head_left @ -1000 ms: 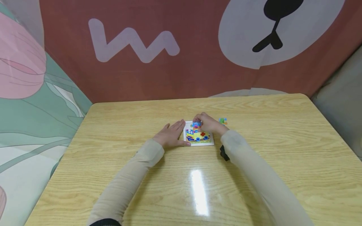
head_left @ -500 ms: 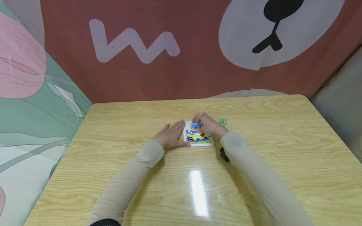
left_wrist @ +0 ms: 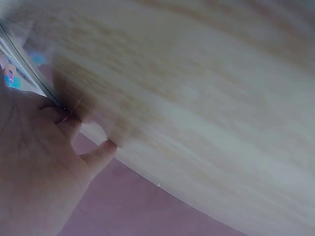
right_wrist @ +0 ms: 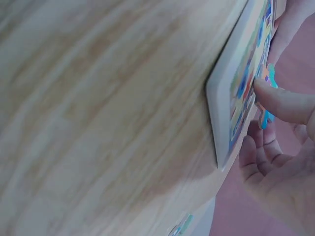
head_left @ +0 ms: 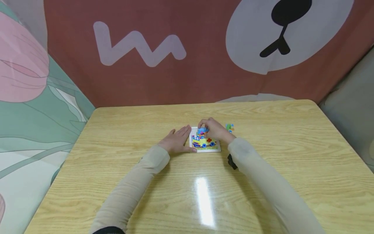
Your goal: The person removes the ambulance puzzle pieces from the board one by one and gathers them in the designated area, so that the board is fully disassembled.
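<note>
While a spread left hand (head_left: 175,141), gripping nothing, rests against the left side of a puzzle board (head_left: 208,150) on a wooden counter (head_left: 146,123), the head view shows the right hand (head_left: 215,129) pinching a blue-topped piece (head_left: 202,131) over the board, apparently mid-placement; that hand screens the board's far right corner, and at least one loose piece (head_left: 229,127) lies just to its right. In the left-wrist view, the hand hides most of the board. From the right wrist, the pinched piece appears tilted; seating it likely calls for levelling and aligning.
</note>
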### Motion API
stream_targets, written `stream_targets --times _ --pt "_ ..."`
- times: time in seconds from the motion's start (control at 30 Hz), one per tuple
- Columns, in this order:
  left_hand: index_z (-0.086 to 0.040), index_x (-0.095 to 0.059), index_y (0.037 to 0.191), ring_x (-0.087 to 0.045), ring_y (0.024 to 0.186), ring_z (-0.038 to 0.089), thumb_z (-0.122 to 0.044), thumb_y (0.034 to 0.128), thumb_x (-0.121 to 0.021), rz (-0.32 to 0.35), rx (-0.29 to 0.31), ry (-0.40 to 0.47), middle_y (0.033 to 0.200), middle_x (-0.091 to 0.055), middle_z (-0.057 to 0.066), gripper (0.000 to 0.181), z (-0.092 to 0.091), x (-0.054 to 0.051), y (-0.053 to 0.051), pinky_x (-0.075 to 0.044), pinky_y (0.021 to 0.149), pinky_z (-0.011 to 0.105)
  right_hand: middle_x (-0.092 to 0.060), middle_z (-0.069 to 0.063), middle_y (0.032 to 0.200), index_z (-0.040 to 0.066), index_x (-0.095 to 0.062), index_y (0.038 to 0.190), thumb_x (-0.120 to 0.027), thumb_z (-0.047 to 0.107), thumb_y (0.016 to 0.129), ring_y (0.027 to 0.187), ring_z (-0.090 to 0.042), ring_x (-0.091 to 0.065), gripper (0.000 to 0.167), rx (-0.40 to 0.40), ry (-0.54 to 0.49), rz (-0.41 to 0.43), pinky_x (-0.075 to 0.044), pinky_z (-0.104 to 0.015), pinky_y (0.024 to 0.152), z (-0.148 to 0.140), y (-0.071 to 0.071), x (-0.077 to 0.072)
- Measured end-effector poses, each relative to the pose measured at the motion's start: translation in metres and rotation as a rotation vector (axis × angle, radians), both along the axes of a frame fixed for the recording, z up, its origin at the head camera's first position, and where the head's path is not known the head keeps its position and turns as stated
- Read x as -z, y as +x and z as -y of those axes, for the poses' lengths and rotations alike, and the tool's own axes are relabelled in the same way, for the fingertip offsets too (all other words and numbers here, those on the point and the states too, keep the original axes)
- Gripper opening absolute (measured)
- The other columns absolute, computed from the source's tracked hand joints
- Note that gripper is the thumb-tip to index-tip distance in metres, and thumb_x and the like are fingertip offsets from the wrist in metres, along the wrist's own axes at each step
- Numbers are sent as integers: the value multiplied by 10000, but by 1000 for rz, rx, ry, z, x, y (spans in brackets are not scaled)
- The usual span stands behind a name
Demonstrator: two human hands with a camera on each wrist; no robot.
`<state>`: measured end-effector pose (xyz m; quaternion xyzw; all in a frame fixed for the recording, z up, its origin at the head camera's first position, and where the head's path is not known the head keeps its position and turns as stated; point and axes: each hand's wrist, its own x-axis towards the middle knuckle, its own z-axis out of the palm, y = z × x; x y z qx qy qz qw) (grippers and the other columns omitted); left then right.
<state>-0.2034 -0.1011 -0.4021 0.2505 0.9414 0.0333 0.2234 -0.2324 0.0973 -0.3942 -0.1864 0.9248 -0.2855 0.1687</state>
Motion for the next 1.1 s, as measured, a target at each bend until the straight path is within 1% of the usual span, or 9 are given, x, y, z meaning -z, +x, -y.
stream_targets --times 0.17,0.3,0.47,0.67,0.77,0.87,1.0,1.1 --pt "-125 19 1546 -7 1514 168 -723 868 -420 7 1 -5 1630 38 11 1005 1 1 1 -74 1226 496 -522 -158 1079 83 -613 1131 -689 -14 832 947 -244 -491 323 2 3 -9 -458 -311 770 1 1 2" --pt "-127 19 1547 -3 1514 166 -724 868 -417 12 0 -8 1631 36 10 1003 1 3 1 -72 1227 496 -548 -145 1046 56 -627 1148 -710 25 829 910 -227 -491 331 0 11 -29 -445 -300 755 1 2 4" --pt "-137 32 1545 9 1513 161 -731 864 -410 17 -3 -15 1630 44 0 1007 1 4 1 -62 1229 489 -560 -139 1029 18 -627 1174 -718 74 837 891 -220 -499 354 20 17 -34 -458 -322 782 0 2 6" --pt "-132 31 1545 8 1513 158 -728 867 -413 10 1 -12 1629 46 3 1006 1 3 2 -70 1229 486 -554 -137 1041 34 -625 1184 -712 115 853 900 -225 -507 351 40 -2 -30 -461 -322 776 -1 1 8" --pt "-136 32 1545 12 1512 150 -736 865 -402 3 3 -19 1628 48 -2 1005 0 3 1 -74 1229 482 -565 -149 1066 56 -620 1187 -702 117 862 926 -245 -530 341 39 -23 -33 -475 -336 780 -4 2 7" --pt "-134 28 1545 7 1512 148 -743 861 -397 -8 7 -16 1629 43 -1 1010 0 2 1 -81 1228 483 -584 -167 1110 71 -613 1201 -684 97 869 990 -279 -565 340 41 -55 -21 -507 -359 806 -7 3 5" --pt "-133 27 1545 1 1512 152 -746 858 -400 -17 8 -10 1629 39 2 1015 1 2 0 -83 1227 485 -603 -191 1162 76 -615 1212 -671 84 877 1058 -320 -594 340 62 -120 -2 -539 -397 844 -13 3 4" --pt "-137 38 1544 8 1512 152 -750 856 -396 -12 5 -12 1627 50 1 1019 1 2 -1 -77 1227 484 -608 -204 1175 65 -622 1220 -674 101 883 1052 -325 -600 342 77 -174 4 -537 -414 864 -19 1 4"
